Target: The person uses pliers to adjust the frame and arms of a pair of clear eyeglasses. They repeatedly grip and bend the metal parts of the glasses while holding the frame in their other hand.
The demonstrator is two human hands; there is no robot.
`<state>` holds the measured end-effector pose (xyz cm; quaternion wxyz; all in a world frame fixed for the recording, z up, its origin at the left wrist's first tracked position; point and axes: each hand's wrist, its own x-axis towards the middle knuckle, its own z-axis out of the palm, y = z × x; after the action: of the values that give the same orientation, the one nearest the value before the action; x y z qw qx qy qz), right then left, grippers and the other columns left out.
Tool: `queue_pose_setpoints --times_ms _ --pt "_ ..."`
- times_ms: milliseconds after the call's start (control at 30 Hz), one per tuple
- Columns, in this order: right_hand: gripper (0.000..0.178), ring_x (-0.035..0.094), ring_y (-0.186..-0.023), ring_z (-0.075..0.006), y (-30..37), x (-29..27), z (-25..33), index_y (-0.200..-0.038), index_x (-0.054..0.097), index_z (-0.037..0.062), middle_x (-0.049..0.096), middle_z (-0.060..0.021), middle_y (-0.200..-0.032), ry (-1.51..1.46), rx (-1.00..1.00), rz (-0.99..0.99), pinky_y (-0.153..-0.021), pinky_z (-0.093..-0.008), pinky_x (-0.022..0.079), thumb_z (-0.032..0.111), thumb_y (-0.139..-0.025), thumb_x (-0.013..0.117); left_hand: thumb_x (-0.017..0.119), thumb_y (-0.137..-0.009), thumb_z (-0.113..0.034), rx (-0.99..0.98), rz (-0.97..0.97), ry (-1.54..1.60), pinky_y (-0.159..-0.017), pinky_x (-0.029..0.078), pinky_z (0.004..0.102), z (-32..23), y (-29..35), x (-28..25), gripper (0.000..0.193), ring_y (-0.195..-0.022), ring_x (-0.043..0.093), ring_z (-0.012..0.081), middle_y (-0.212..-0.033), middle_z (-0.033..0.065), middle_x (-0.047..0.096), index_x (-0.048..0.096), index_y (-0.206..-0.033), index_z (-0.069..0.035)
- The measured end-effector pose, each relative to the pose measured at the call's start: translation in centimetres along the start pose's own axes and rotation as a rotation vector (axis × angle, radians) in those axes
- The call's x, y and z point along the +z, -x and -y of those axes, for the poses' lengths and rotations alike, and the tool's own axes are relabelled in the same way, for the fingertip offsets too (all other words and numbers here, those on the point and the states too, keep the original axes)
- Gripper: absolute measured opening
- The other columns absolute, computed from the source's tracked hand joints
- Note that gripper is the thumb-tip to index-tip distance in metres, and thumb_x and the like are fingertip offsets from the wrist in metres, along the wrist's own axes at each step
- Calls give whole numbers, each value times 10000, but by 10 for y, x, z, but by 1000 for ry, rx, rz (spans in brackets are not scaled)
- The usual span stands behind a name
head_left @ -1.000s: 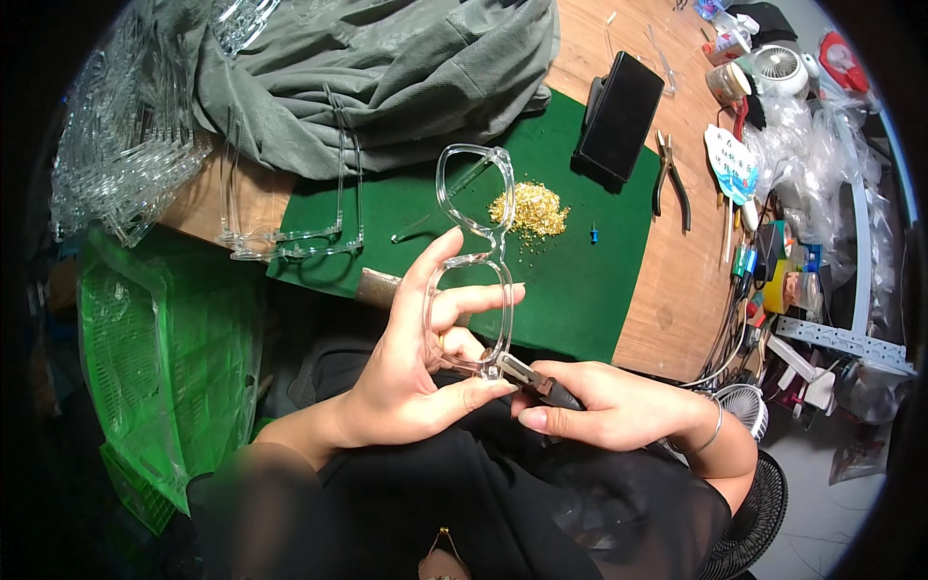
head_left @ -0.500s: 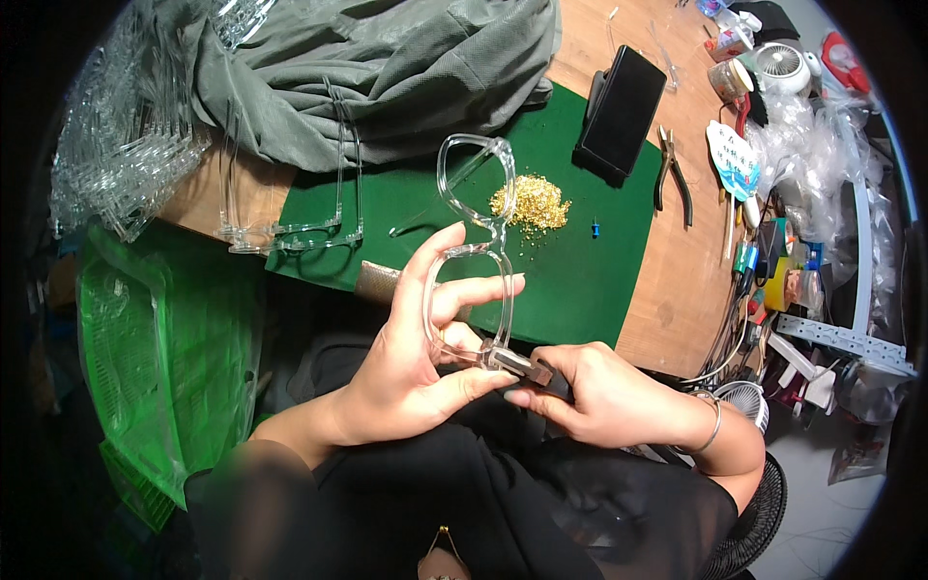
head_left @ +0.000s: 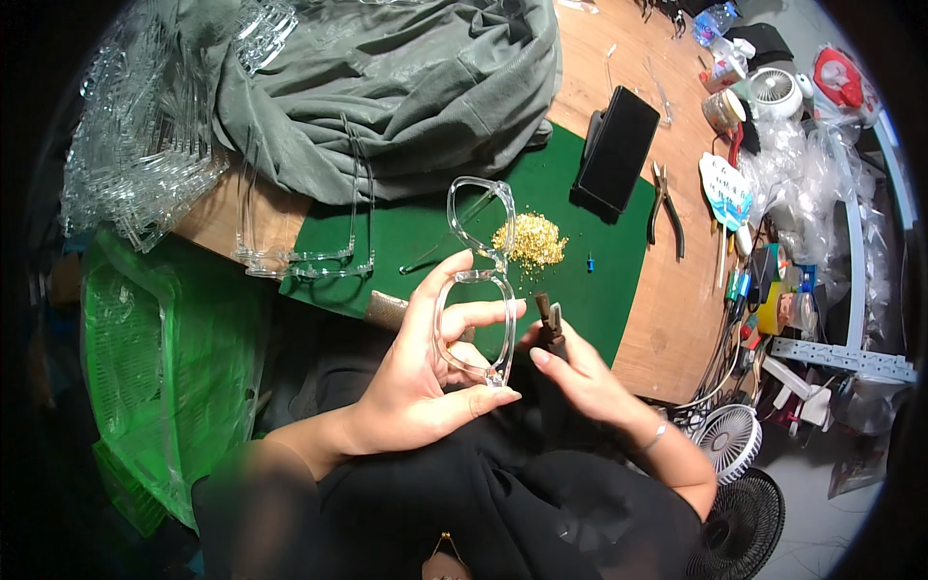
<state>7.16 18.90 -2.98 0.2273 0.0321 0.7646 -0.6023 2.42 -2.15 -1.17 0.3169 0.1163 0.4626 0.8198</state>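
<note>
we now see the right hand [head_left: 585, 379], closed round dark-handled metal pliers [head_left: 551, 334], backed off the clear plastic glasses frame [head_left: 501, 261] that the left hand [head_left: 414, 372] pinches near the flat green mat [head_left: 601, 307], so plier contact looks paused.

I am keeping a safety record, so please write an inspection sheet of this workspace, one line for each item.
Surface: green mat on wooden table.
Job's things: clear eyeglass frame; plier-like tool, apart from it.
Clutter: heap of small gold-coloured pieces, black phone-like device, black-handled pliers, grey cloth.
Hands: left hand holds the frame; right hand holds the tool.
Cables: bunched along the table's right edge.
Surroundings: green plastic crate at left; white fan and black fan at right.
</note>
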Motion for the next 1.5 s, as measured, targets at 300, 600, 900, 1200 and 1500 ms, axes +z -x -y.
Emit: queue_pose_setpoints --times_ms 300,600,900,1200,1500 --pt "226 527 -859 -272 3 10 -24 -986 496 14 519 -119 -911 200 -55 -12 -766 -340 423 83 -784 568 672 -713 56 164 76 -262 -693 468 216 4 3 1 990 -736 566 81 -1261 243 409 -47 -1374 -103" --pt "325 491 -787 -310 1 -3 24 -891 488 25 485 -125 -828 673 -446 33 -732 -369 405 -17 -585 588 688 -706 55 339 235 -529 -619 430 190 8 9 -1 1003 -717 524 80 -1246 259 426 -46 -1374 -94" --pt "386 484 -817 -312 1 -1 33 -920 485 23 469 -138 -882 723 -535 101 -777 -393 392 2 -559 621 697 -696 32 470 211 -543 -595 469 240 21 7 -5 854 -691 557 150 -1293 254 379 126 -1331 19" --pt "211 519 -712 -277 6 10 26 -760 484 25 493 -119 -710 720 -423 95 -647 -368 436 79 -621 635 657 -731 46 418 242 -512 -670 479 227 13 6 -10 800 -805 596 162 -1334 255 325 133 -1336 38" --pt "203 568 -860 -255 3 -16 56 -941 528 5 570 -139 -891 221 20 215 -758 -328 440 153 -813 582 676 -698 87 159 84 8 -698 460 227 -13 2 -5 1015 -720 536 74 -1272 239 373 -40 -1378 -151"
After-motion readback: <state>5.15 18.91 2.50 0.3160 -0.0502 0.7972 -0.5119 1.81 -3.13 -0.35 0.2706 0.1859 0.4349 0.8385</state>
